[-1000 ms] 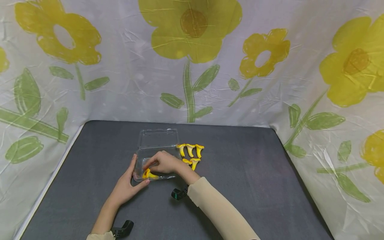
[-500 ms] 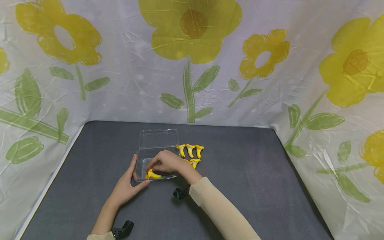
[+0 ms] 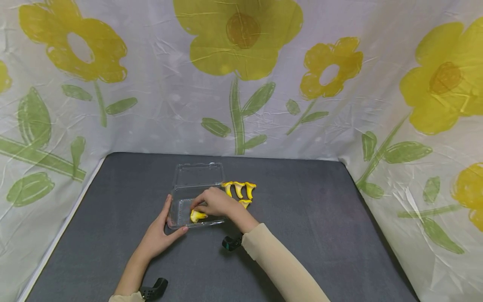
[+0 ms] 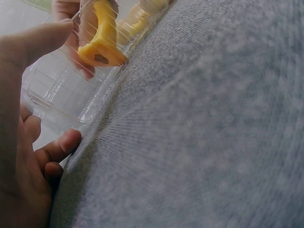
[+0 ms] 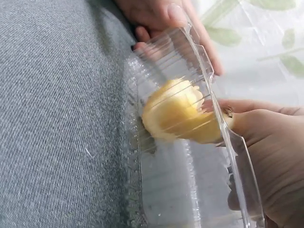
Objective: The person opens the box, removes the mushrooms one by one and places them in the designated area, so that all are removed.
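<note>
A clear plastic clamshell box (image 3: 180, 209) lies on the table with its lid (image 3: 200, 174) folded back. My left hand (image 3: 158, 235) holds its near left corner, thumb at the front rim and fingers along the left side. Inside the box my right hand (image 3: 215, 203) pinches a yellow chanterelle mushroom (image 3: 198, 216) by its stem end. In the right wrist view the mushroom (image 5: 173, 111) shows through the front wall, cap toward the left hand. The left wrist view shows the mushroom's cap (image 4: 102, 52) behind the plastic, close to the left thumb (image 4: 47, 40).
Just right of the box, several more chanterelles (image 3: 239, 189) lie on the dark grey table (image 3: 309, 226). A nearer one (image 3: 245, 203) is partly hidden by the right arm. A white curtain (image 3: 158, 84) with printed yellow flowers surrounds the table.
My right hand has drawn the mushroom from the box's near left corner a little to the right, and the mushroom has turned. The left hand and the box have kept their place.
</note>
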### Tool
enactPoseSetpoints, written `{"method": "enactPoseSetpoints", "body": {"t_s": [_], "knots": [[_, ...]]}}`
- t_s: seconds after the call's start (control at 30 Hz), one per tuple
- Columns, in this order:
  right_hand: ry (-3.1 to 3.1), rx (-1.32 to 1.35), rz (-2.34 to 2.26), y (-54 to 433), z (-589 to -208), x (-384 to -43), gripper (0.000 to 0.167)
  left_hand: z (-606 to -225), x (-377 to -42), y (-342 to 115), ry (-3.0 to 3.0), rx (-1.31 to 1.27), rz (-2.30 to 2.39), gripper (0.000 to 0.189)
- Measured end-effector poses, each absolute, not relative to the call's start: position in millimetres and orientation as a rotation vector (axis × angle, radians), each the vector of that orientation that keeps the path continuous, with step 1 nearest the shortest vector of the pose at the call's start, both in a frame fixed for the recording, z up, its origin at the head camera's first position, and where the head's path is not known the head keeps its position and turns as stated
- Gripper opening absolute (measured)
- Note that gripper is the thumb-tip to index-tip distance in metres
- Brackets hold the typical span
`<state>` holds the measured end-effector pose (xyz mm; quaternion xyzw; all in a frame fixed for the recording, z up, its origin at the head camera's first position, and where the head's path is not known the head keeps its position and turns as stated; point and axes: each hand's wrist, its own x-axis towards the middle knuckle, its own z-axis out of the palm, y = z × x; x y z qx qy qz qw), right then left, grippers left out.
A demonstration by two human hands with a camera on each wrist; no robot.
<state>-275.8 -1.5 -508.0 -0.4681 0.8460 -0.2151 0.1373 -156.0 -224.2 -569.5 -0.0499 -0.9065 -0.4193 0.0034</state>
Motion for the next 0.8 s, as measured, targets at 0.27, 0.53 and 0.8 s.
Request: {"method": "enactPoseSetpoints", "body": {"t_s": [0.27,0.53,0.8], "knots": [[2.359,-1.362,-0.590,2.8,-505.9,-275.8,0.024,-569.7,-156.5,-224.2,-2.840,-0.156,-1.315,0.115],[2.244,-1.412,-0.652,5.6,-507.7,-281.7,0.025,-568.4,-157.0,-224.2,-2.849,-0.160,-1.297,0.115],[2.121,-1.384,-0.721,8.1,-504.9,-285.7,0.029,-570.0,-156.0,-224.4,-2.835,-0.169,-1.299,0.115]]}}
